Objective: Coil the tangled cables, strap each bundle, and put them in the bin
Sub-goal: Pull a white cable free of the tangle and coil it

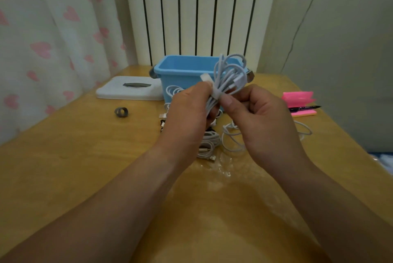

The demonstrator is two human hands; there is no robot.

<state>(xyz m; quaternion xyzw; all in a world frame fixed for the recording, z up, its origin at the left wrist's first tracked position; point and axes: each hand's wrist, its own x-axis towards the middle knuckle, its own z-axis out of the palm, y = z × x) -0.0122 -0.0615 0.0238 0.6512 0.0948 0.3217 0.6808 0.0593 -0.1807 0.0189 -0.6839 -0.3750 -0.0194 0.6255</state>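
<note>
Both left hand (187, 111) and right hand (262, 118) grip the cable bundle (226, 83), raised just before the bin (172, 79).

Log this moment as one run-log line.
step: strapping | left hand: holds white cable bundle | right hand: pinches bundle at strap | bin: open, behind hands | table: loose cables waiting

text: none legible | labels: none | numbers: none
</note>
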